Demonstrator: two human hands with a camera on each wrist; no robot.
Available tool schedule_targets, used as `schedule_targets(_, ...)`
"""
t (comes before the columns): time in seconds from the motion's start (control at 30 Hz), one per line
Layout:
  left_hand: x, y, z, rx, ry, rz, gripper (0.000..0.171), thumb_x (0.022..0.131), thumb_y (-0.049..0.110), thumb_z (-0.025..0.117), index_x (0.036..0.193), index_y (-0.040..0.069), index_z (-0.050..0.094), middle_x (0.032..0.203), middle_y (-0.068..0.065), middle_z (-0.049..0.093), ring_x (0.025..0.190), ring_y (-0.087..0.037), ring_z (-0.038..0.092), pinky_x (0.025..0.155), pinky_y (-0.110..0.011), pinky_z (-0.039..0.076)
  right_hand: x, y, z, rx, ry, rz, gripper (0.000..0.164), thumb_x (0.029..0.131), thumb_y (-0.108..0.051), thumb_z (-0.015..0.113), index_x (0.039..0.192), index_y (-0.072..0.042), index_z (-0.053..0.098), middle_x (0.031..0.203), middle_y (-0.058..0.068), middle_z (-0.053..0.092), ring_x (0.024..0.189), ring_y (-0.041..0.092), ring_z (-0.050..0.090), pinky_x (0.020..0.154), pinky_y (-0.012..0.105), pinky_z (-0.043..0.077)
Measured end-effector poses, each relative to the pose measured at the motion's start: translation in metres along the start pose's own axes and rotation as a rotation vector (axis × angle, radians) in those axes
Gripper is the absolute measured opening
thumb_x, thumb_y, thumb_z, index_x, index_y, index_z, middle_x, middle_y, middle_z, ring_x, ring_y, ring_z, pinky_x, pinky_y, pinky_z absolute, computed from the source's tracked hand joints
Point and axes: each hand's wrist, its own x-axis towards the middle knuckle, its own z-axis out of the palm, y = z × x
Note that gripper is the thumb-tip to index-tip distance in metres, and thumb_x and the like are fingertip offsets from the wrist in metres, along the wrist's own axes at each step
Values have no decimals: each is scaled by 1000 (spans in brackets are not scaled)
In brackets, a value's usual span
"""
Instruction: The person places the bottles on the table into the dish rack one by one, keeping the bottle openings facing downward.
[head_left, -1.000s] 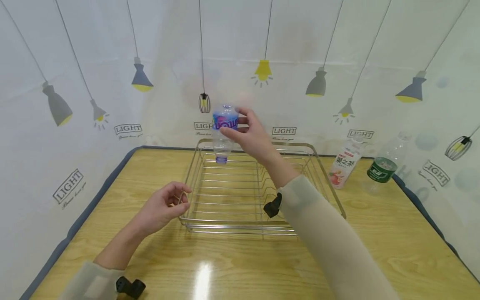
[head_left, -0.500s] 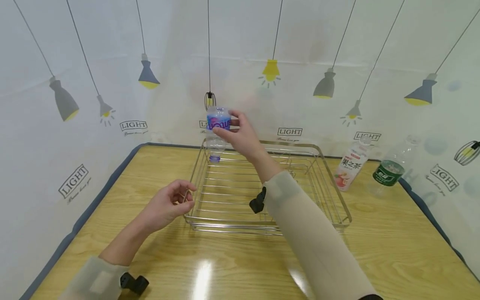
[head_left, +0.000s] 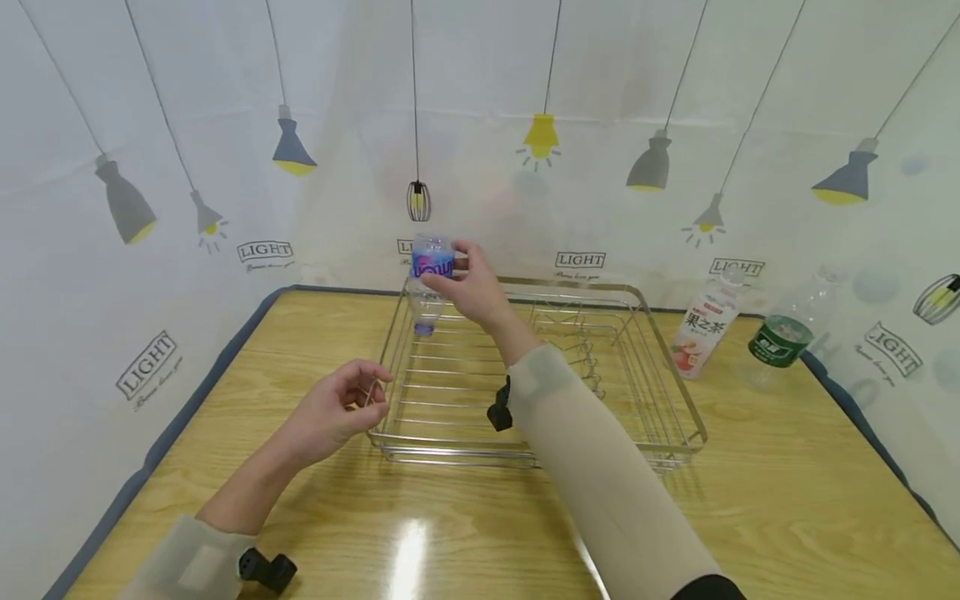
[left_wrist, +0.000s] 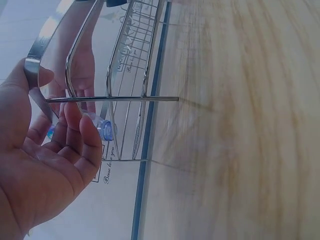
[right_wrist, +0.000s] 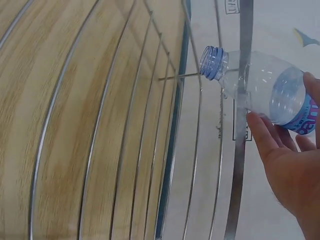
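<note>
White backdrop (head_left: pixel 337 125), printed with grey, blue and yellow hanging lamps plus boxed "LIGHT" lettering, wraps the far and side edges of a light wood-grain tabletop (head_left: pixel 810 500). Dark blue edging runs along the join. Silver wire rack (head_left: pixel 577 286) on the tabletop, middle of the head view, flat band for a top rim, rows of thin wires across the base.

Two hands, well apart. Right hand (head_left: pixel 474 287) grips a clear bottle (head_left: pixel 432 265), thumb on the near side, fingers at the right and behind. Bottle is upside down, blue neck low, blue-purple label up near the base, lettering inverted. It is over the rack's back left part; right wrist view has it lined up with the flat rim, can't tell if they touch. Left hand (head_left: pixel 333 412) at the rack's left side, thumb and curled fingers loosely round the rim.

Right of the rack, standing close together near the back: pale carton-look bottle (head_left: pixel 705 327) with a peach print and Chinese characters, then a clear green-label bottle (head_left: pixel 781 340). Cream sleeves (head_left: pixel 600 467), black camera mount (head_left: pixel 267 572) at each wrist.
</note>
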Motion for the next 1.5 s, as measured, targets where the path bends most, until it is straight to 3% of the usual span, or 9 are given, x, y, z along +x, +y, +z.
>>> schedule_targets(0.3, -3, 0, -1, 2, 7, -3, 37, 101, 8, 75, 135, 3, 62, 106, -10, 63, 88, -19, 62, 69, -27, 52, 3, 11, 3, -62, -4, 62, 88, 103, -29, 80, 171, -14, 27, 161, 20, 53, 134, 34, 65, 106, 42, 61)
schedule_targets(0.6, -1, 0, 1, -10, 4, 4, 39, 101, 8, 75, 136, 0, 60, 107, -12, 64, 89, -17, 62, 69, -26, 52, 0, 16, 7, -87, -44, 76, 87, 105, -29, 78, 172, -13, 25, 156, 21, 53, 123, 38, 68, 107, 53, 60)
schedule_targets(0.77, -1, 0, 1, -12, 3, -2, 39, 101, 7, 75, 137, 0, 60, 107, -12, 64, 89, -17, 62, 69, -26, 53, -2, 18, 10, -130, -56, 84, 87, 105, -30, 77, 172, -12, 25, 158, 20, 54, 122, 34, 69, 105, 48, 61)
schedule_targets(0.9, -1, 0, 1, -17, 5, 2, 40, 101, 7, 74, 137, -1, 60, 107, -13, 64, 89, -17, 62, 69, -26, 53, -2, 20, 10, -128, -73, 93, 88, 105, -28, 78, 172, -12, 23, 161, 21, 52, 127, 34, 68, 104, 44, 62)
schedule_targets(1.13, -2, -1, 2, -11, 11, 7, 39, 101, 7, 74, 137, -1, 60, 107, -13, 63, 87, -16, 61, 69, -26, 54, 0, 24, 8, -136, -82, 99, 94, 104, -19, 78, 175, -19, 18, 165, 22, 49, 139, 38, 62, 109, 48, 59)
schedule_targets(1.27, -2, 0, 2, -12, 10, 7, 39, 101, 7, 74, 137, 0, 60, 107, -13, 63, 87, -17, 61, 68, -26, 53, 0, 24, 6, -186, -89, 92, 93, 104, -21, 79, 175, -23, 20, 164, 21, 50, 142, 37, 59, 110, 48, 59)
schedule_targets(1.5, -2, 0, 2, -8, 11, 2, 37, 101, 9, 75, 135, 4, 61, 106, -12, 64, 88, -18, 61, 68, -27, 53, -2, 22, 6, -181, -101, 103, 93, 104, -22, 78, 176, -26, 18, 165, 19, 48, 147, 36, 56, 111, 48, 58)
